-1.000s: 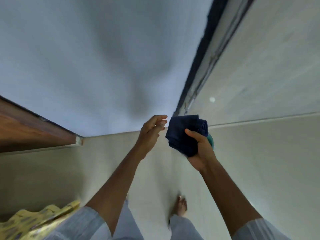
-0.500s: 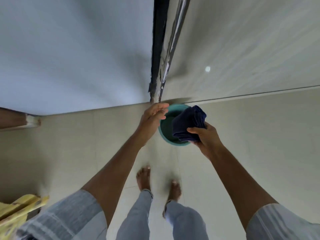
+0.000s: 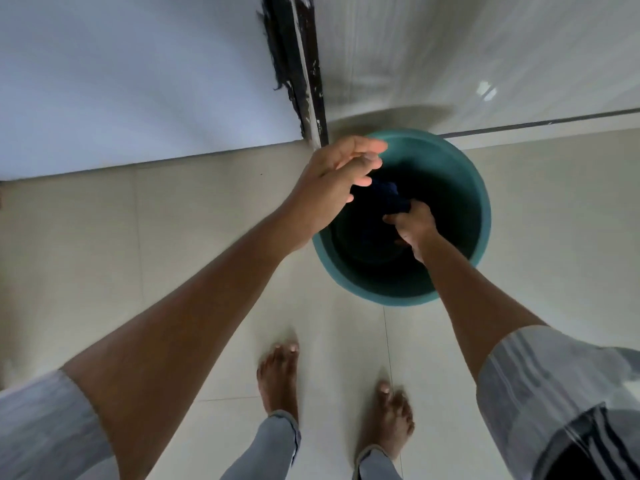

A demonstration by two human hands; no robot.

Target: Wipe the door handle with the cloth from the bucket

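Note:
A teal bucket [image 3: 481,209] stands on the tiled floor below me, against the wall. My right hand [image 3: 414,225] reaches down inside it and grips the dark blue cloth [image 3: 389,199], which is low in the bucket's dark interior. My left hand [image 3: 336,178] hovers over the bucket's left rim, fingers loosely curled and holding nothing. The door handle is out of view.
A black door frame edge [image 3: 294,64] runs up the wall behind the bucket, between a pale blue surface [image 3: 138,71] on the left and a glossy white one [image 3: 485,46] on the right. My bare feet [image 3: 280,375] stand on the beige tiles [image 3: 104,254].
I have stepped up to the bucket and bent over it. My right hand has carried the cloth from above the rim down into the bucket. My left hand stayed beside it.

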